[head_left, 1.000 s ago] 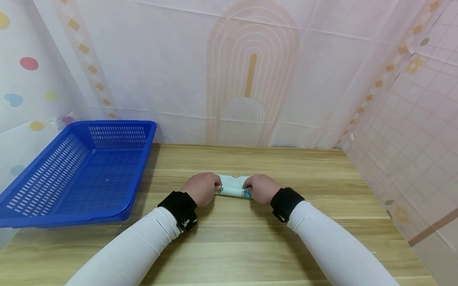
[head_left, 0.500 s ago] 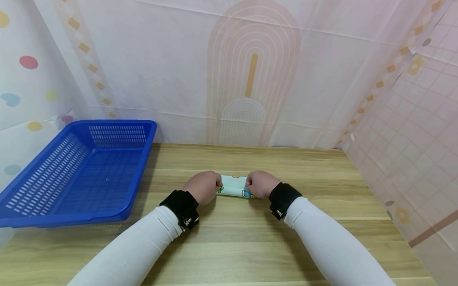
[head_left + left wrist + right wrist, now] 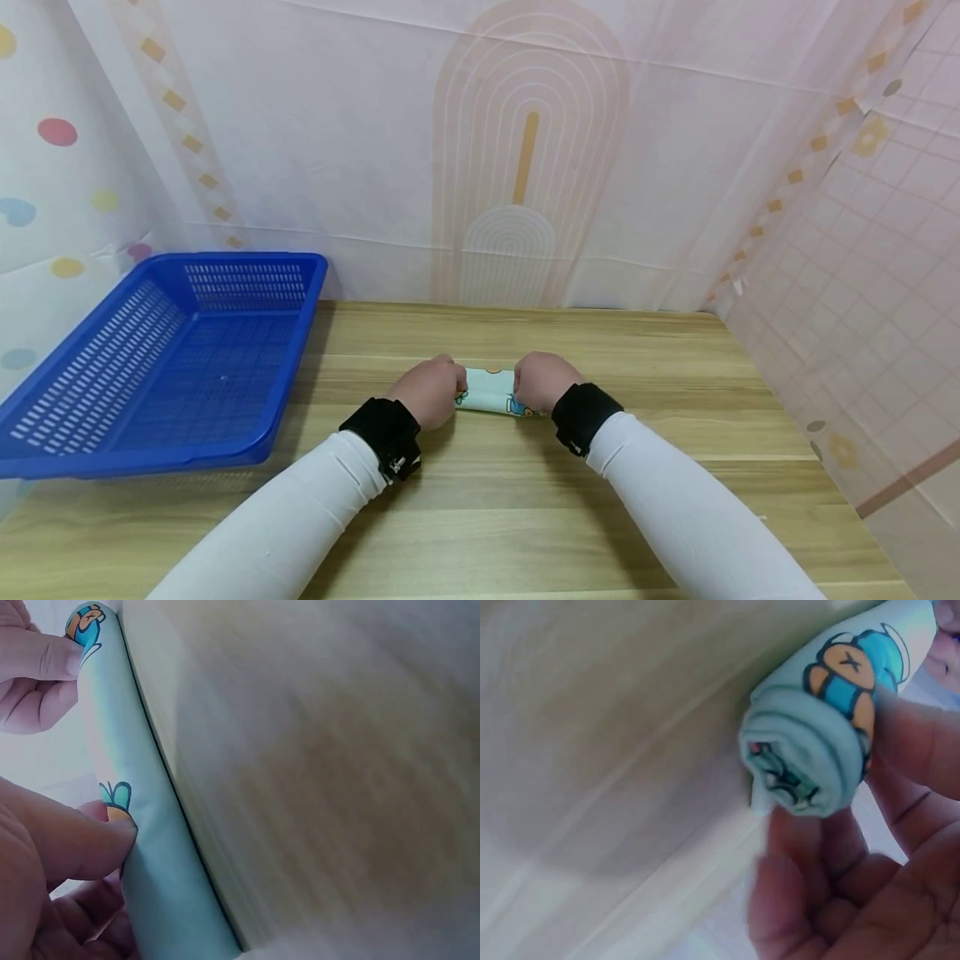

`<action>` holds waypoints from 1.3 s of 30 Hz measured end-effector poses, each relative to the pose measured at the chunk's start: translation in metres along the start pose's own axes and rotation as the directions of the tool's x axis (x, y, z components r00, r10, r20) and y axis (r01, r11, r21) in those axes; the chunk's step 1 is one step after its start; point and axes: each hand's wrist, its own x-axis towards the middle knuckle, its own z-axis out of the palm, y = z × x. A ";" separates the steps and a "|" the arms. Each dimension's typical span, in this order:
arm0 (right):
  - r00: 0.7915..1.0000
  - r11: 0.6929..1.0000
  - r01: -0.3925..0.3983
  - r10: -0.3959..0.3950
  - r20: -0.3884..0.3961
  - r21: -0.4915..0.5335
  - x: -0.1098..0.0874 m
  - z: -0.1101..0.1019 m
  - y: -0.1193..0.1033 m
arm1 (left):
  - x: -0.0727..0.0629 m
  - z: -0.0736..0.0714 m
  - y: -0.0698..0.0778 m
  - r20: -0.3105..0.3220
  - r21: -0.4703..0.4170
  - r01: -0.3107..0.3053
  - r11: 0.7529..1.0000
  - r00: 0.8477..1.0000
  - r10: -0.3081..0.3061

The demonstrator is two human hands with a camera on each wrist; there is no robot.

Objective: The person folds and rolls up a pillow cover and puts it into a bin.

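A mint-green cloth with cartoon prints is rolled into a short tube, lying crosswise on the wooden table. At its left end my left hand grips the roll; in the left wrist view the thumb presses its near side beside an orange-and-green print, fingers curled behind. My right hand holds the other end. The right wrist view looks into the spiral end of the rolled cloth, thumb on one side and curled fingers beneath. In the head view both hands hide the roll's ends.
A blue plastic basket with slotted walls stands on the left of the table. Printed curtains rise behind the table and along both sides. Black bands circle both wrists over white sleeves.
My right hand has shifted slightly left and away from me, its wrist turning, and more of the roll's right end shows beneath it. The left hand has edged slightly right.
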 end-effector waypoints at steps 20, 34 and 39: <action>0.912 0.883 0.328 -0.389 -0.130 -0.337 -0.033 0.025 0.010 | -0.016 0.002 0.007 -0.159 0.248 -0.170 0.954 0.964 0.213; 0.926 0.923 0.365 -0.374 -0.058 -0.124 -0.027 0.024 0.024 | -0.011 0.003 0.001 -0.135 0.178 -0.124 0.976 0.980 0.149; 0.939 0.940 0.341 -0.341 -0.031 -0.016 -0.022 0.021 0.025 | -0.007 0.004 -0.001 -0.127 0.160 -0.099 0.982 0.985 0.120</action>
